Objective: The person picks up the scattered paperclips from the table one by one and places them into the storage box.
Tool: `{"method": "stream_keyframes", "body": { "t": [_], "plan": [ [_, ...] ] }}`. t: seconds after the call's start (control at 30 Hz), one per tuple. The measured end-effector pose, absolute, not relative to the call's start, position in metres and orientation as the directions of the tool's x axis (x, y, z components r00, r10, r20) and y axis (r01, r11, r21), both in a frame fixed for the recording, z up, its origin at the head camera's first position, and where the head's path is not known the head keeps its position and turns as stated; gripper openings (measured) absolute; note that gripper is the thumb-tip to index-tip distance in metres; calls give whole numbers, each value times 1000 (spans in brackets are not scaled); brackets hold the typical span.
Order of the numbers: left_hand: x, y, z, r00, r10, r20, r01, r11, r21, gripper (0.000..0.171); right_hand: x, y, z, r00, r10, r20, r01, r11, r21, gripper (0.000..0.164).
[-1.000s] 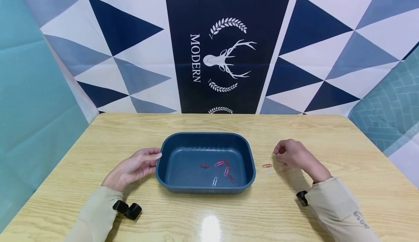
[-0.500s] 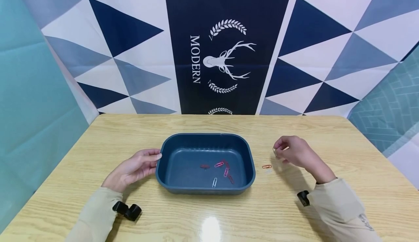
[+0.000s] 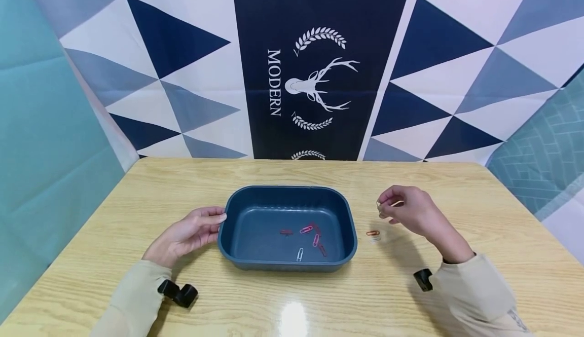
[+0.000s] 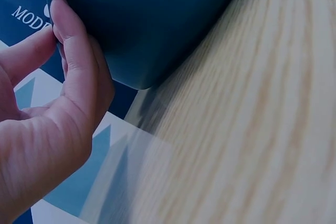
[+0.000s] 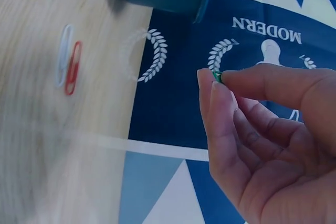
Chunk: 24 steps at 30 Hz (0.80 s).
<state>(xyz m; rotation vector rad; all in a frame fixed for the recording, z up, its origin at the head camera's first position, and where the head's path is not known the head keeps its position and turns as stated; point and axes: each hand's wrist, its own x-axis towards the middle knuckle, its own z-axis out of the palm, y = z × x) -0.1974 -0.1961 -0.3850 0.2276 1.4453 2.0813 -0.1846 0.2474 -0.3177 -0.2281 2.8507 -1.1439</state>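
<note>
A dark blue rectangular tray stands on the table with pink, red and white paper clips inside, among them a white paper clip and a pink paper clip. My left hand pinches the tray's left rim; the left wrist view shows thumb and fingers meeting at the tray wall. To the right of the tray and above the table, my right hand pinches a small green paper clip between thumb and fingertips, which cover most of it.
Right of the tray, a red paper clip and a white paper clip lie side by side on the wooden table. A patterned cloth hangs behind the table's far edge.
My right hand has risen from the table with the paper clip and shifted slightly left. My left hand and the tray stay in place.
</note>
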Motion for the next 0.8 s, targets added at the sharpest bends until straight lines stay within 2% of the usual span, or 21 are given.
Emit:
{"method": "stream_keyframes", "body": {
  "t": [0.5, 0.8],
  "plan": [
    [-197, -200, -387, -817, 552, -167, -352, -247, 903, 15, -184, 224, -300, -986, -163, 42, -144, 687, -712, 13],
    [-196, -197, -385, -809, 566, -159, -369, -279, 886, 14, -185, 199, -296, -968, -228, 108, -235, 661, -712, 7]
  ]
}}
